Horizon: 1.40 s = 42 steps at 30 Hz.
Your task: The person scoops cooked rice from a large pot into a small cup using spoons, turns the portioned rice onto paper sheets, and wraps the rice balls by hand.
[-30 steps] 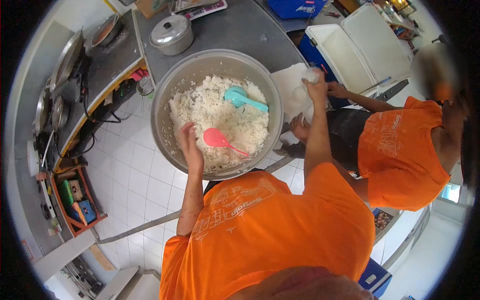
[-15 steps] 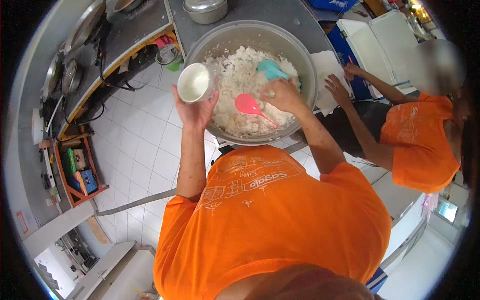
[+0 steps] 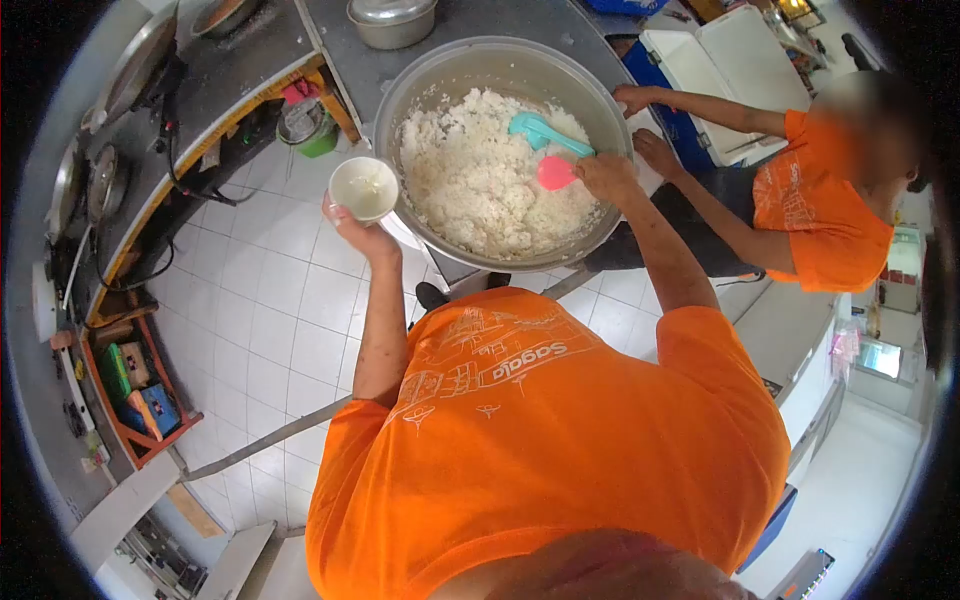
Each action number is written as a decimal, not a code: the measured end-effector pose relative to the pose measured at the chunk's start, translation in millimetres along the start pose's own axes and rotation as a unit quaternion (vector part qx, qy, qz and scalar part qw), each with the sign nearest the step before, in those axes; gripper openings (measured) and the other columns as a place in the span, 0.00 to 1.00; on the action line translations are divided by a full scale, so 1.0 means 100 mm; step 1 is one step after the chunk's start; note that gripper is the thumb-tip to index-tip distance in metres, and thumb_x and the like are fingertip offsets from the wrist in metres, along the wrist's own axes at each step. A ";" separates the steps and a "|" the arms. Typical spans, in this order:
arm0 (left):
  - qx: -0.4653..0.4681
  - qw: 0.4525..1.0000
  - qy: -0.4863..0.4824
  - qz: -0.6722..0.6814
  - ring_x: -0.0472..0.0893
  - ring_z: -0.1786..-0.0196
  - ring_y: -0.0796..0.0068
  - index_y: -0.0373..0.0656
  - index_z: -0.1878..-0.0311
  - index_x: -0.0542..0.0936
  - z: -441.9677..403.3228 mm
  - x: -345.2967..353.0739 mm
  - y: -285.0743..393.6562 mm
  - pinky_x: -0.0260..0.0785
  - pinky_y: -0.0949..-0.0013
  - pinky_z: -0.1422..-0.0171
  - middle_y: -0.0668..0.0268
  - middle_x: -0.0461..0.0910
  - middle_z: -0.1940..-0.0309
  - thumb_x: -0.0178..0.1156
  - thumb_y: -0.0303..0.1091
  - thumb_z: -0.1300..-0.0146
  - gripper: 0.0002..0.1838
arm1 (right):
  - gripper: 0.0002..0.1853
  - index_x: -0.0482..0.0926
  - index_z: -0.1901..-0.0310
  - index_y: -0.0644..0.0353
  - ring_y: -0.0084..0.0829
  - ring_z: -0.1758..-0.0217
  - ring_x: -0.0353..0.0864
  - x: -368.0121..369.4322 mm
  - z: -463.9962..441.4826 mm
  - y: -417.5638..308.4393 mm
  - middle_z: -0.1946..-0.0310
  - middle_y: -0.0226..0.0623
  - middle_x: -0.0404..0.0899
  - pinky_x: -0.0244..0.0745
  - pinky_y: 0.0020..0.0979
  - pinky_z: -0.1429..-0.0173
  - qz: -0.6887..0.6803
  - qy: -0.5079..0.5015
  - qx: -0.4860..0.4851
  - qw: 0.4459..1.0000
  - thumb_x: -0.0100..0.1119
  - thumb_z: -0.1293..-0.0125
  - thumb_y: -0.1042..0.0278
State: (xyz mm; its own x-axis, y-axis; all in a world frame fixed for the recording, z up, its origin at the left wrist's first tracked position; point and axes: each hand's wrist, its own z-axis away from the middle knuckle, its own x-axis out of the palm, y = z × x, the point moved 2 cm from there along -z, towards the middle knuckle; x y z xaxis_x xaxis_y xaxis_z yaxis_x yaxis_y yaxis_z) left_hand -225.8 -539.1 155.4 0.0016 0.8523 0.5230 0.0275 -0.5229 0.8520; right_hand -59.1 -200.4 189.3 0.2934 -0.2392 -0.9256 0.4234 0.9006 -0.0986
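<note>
A large round metal pot [image 3: 395,115] holds a heap of white rice [image 3: 470,170]. My left hand [image 3: 362,235] grips a white cup [image 3: 364,190] just outside the pot's left rim, its opening facing up. Over the right side of the rice, my right hand [image 3: 608,180] has its fingers closed round the handle end of a pink spoon [image 3: 555,173], whose bowl points left. A turquoise scoop [image 3: 545,131] rests on the rice just behind the pink spoon.
A co-worker's hand [image 3: 632,98] touches the pot's right rim; the other [image 3: 657,155] is nearby. A lidded metal pot [image 3: 392,22] stands behind. An open white cooler [image 3: 690,85] is at the back right, pans [image 3: 108,185] at the left, an orange crate [image 3: 140,395] lower left.
My left hand has lowered the cup to the left, away from the rice. My right hand has taken hold of the pink spoon and turned it. The co-worker's hand has reached the pot's rim.
</note>
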 end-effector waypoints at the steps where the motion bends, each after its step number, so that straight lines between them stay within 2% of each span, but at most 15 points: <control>1: 0.090 0.991 0.006 -0.096 0.68 0.39 0.62 0.35 0.39 0.63 0.00 0.04 -0.05 0.57 0.60 0.33 0.57 0.66 0.43 0.41 0.59 0.31 0.34 | 0.18 0.84 0.60 0.50 0.45 0.53 0.80 0.05 0.00 0.03 0.59 0.47 0.81 0.73 0.46 0.49 0.053 -0.028 0.041 0.997 0.49 0.36 0.48; 3: 0.120 0.987 0.006 -0.109 0.66 0.40 0.63 0.35 0.41 0.62 0.06 0.14 -0.19 0.55 0.60 0.34 0.56 0.64 0.46 0.44 0.60 0.33 0.34 | 0.17 0.84 0.59 0.51 0.44 0.54 0.81 0.23 0.02 -0.10 0.60 0.48 0.82 0.73 0.45 0.48 0.038 -0.003 0.041 0.998 0.50 0.36 0.50; 5: 0.160 0.971 -0.028 -0.177 0.67 0.41 0.63 0.39 0.40 0.61 0.12 0.18 -0.23 0.63 0.59 0.38 0.59 0.63 0.46 0.48 0.59 0.37 0.34 | 0.17 0.83 0.57 0.53 0.43 0.54 0.82 0.45 0.02 -0.26 0.61 0.49 0.82 0.73 0.44 0.46 0.016 0.018 0.040 0.999 0.51 0.37 0.52; 7: 0.144 0.982 -0.010 -0.120 0.66 0.43 0.63 0.39 0.42 0.61 0.13 0.21 -0.22 0.62 0.59 0.39 0.59 0.62 0.47 0.51 0.62 0.40 0.37 | 0.17 0.84 0.57 0.51 0.43 0.58 0.83 0.60 -0.01 -0.41 0.65 0.49 0.83 0.74 0.42 0.48 -0.092 -0.017 0.040 0.995 0.54 0.38 0.50; 13: 0.158 0.979 -0.036 -0.127 0.66 0.43 0.63 0.39 0.43 0.61 0.13 0.22 -0.24 0.60 0.58 0.38 0.59 0.63 0.48 0.51 0.67 0.43 0.40 | 0.16 0.83 0.52 0.48 0.43 0.60 0.83 0.60 0.03 -0.70 0.60 0.44 0.82 0.74 0.42 0.50 -0.140 -0.097 0.034 0.985 0.54 0.36 0.54; 17: 0.148 0.982 -0.041 -0.107 0.66 0.43 0.62 0.38 0.43 0.60 0.15 0.25 -0.22 0.58 0.58 0.37 0.57 0.64 0.49 0.52 0.66 0.43 0.40 | 0.15 0.81 0.50 0.49 0.44 0.61 0.83 0.65 0.27 -1.17 0.64 0.46 0.82 0.75 0.43 0.52 0.065 -0.064 0.020 0.996 0.51 0.34 0.57; 19: 0.148 0.983 -0.041 -0.097 0.67 0.43 0.61 0.36 0.43 0.60 0.13 0.25 -0.21 0.55 0.57 0.35 0.54 0.65 0.49 0.53 0.65 0.43 0.40 | 0.11 0.83 0.67 0.60 0.46 0.63 0.83 0.69 0.37 -1.30 0.72 0.46 0.83 0.76 0.46 0.57 0.129 0.066 -0.073 0.987 0.53 0.41 0.64; 23: 0.151 0.981 -0.054 -0.107 0.66 0.43 0.60 0.36 0.43 0.60 0.10 0.25 -0.16 0.55 0.57 0.35 0.54 0.66 0.49 0.53 0.62 0.42 0.39 | 0.11 0.82 0.67 0.63 0.47 0.63 0.84 -0.02 0.29 -0.94 0.71 0.49 0.82 0.77 0.45 0.58 0.048 0.083 -0.129 0.987 0.54 0.42 0.65; 25: 0.134 0.983 -0.069 -0.107 0.66 0.43 0.60 0.36 0.43 0.60 0.13 0.21 -0.15 0.55 0.57 0.35 0.54 0.65 0.48 0.54 0.61 0.42 0.38 | 0.13 0.82 0.66 0.64 0.49 0.62 0.83 -0.13 0.33 -0.77 0.69 0.54 0.81 0.77 0.45 0.56 0.078 0.024 0.023 0.996 0.56 0.44 0.63; 26: 0.136 0.982 -0.071 -0.113 0.66 0.43 0.61 0.36 0.43 0.59 0.12 0.20 -0.15 0.55 0.57 0.35 0.54 0.65 0.48 0.54 0.59 0.42 0.37 | 0.13 0.82 0.66 0.64 0.49 0.62 0.83 0.01 0.28 -0.66 0.69 0.54 0.81 0.77 0.45 0.56 0.077 0.023 0.024 0.997 0.56 0.44 0.63; 28: 0.141 0.981 -0.070 -0.117 0.66 0.42 0.61 0.36 0.43 0.59 0.10 0.25 -0.16 0.54 0.58 0.34 0.54 0.65 0.47 0.55 0.58 0.42 0.37 | 0.14 0.83 0.62 0.58 0.44 0.61 0.83 0.53 0.09 -0.41 0.64 0.50 0.82 0.76 0.41 0.53 -0.082 -0.146 0.045 0.985 0.58 0.40 0.56; 31: 0.138 0.982 -0.073 -0.101 0.65 0.42 0.61 0.36 0.42 0.59 0.13 0.27 -0.17 0.54 0.57 0.34 0.53 0.64 0.46 0.56 0.56 0.42 0.36 | 0.16 0.84 0.61 0.58 0.45 0.60 0.83 0.85 0.03 -0.56 0.64 0.52 0.82 0.76 0.39 0.54 -0.138 -0.048 0.095 0.985 0.60 0.41 0.53; 38: 0.154 0.981 -0.081 -0.089 0.65 0.41 0.61 0.37 0.42 0.58 0.16 0.26 -0.21 0.54 0.57 0.34 0.53 0.64 0.45 0.56 0.60 0.42 0.38 | 0.18 0.84 0.58 0.58 0.42 0.55 0.81 0.54 -0.12 -0.82 0.60 0.51 0.81 0.74 0.38 0.50 -0.128 -0.081 0.057 0.987 0.60 0.39 0.52; 40: 0.153 0.982 -0.078 -0.084 0.65 0.41 0.61 0.37 0.42 0.58 0.15 0.28 -0.20 0.54 0.57 0.34 0.53 0.64 0.45 0.55 0.61 0.42 0.39 | 0.20 0.86 0.60 0.54 0.43 0.65 0.82 0.58 -0.16 -0.72 0.69 0.46 0.83 0.74 0.40 0.57 -0.185 -0.053 -0.043 0.980 0.55 0.37 0.46; 42: 0.152 0.983 -0.064 -0.087 0.65 0.41 0.61 0.38 0.42 0.58 0.16 0.29 -0.18 0.55 0.56 0.34 0.54 0.65 0.45 0.55 0.64 0.43 0.40 | 0.19 0.86 0.60 0.53 0.40 0.66 0.81 0.76 -0.25 -0.60 0.69 0.45 0.83 0.73 0.38 0.57 -0.209 -0.044 -0.071 0.974 0.56 0.36 0.47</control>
State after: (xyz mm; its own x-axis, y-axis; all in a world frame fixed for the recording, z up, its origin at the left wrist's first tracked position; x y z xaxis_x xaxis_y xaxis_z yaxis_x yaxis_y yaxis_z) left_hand -210.4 -504.9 155.0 0.0957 0.9334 0.3457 0.3348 -0.3573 0.8719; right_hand -84.0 -263.6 115.8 0.1956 -0.6198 -0.7600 0.3998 0.7580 -0.5154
